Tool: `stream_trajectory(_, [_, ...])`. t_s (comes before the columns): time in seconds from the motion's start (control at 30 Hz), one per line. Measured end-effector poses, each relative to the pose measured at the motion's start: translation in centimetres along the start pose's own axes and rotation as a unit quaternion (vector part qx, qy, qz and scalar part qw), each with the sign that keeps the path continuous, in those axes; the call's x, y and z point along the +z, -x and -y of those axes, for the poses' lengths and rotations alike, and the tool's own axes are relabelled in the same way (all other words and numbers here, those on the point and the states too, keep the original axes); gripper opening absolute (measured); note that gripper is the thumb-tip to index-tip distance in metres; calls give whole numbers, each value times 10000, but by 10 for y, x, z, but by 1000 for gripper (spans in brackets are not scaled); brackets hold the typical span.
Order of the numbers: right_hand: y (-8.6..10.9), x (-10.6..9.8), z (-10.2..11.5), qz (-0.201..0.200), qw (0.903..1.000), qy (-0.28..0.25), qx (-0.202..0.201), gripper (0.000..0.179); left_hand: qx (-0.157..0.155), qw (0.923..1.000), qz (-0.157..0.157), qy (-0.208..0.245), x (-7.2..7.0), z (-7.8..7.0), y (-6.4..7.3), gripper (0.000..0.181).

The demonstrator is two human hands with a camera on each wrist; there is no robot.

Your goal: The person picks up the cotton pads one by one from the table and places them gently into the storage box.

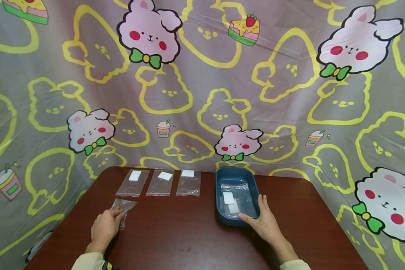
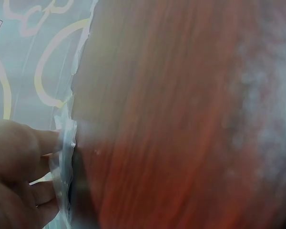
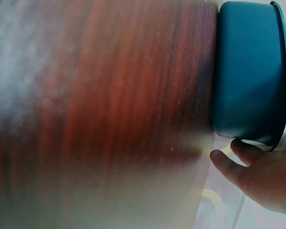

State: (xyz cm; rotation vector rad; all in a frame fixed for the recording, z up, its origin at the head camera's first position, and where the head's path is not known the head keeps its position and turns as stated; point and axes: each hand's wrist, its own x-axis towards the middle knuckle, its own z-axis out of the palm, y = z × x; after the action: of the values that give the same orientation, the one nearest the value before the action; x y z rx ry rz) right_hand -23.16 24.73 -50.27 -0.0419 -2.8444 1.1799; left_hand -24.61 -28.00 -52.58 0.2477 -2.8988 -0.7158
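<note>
Currently, the head view shows the left hand [image 1: 104,228] with its fingertips clamped on a clear bag [image 1: 126,205] at the left of the brown table [image 1: 189,240]. This bag is crumpled, so its long axis cannot be told. Beyond it, three flat bags [image 1: 159,190] lie in a row. Their long axes run front to back, the leftmost slanting right at its far end. Each has a white card [image 1: 164,176] near its far end. The right hand [image 1: 267,222] grips the near right corner of a blue bin [image 1: 231,221], thumb at the near rim, fingers along the right side. The bin's long axis runs front to back; clear bags and two white cards lie inside. A patterned curtain [image 1: 280,67] hangs behind.

The left wrist view adds the held bag's wavy edge, running up and down beside the fingertips. A curtain mark at upper left is too small to read.

The right wrist view adds the bin's smooth outer wall, hidden from the head camera. Two fingertips show, slightly apart.
</note>
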Motion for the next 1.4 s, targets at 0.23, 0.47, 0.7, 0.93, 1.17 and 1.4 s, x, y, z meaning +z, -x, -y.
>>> stream_trajectory(0.23, [-1, 0, -1, -13, 10000, 14, -29, 119, -1, 9997, -225, 96, 2, 1, 2, 26])
stream_trajectory(0.47, [-2, 0, -2, -2, 10000, 3, -45, 119, -49, 9998, -157, 81, 1, -1, 1, 26])
stream_trajectory(0.7, [-2, 0, -2, -38, 10000, 11, -77, 119, -70, 9999, -119, 74, 0, -1, 1, 26])
stream_trajectory(0.93, [-2, 0, -3, -47, 10000, -11, -58, 119, -139, 9997, -112, 174, -2, -3, 3, 27])
stream_trajectory(1.17, [-2, 1, -4, -54, 10000, 22, -61, 119, -46, 9983, -460, 342, -9, -7, 5, 25])
stream_trajectory(1.4, [-2, 0, -4, -73, 9999, 13, -107, 120, 115, 9962, -762, 404, -23, -18, 5, 28])
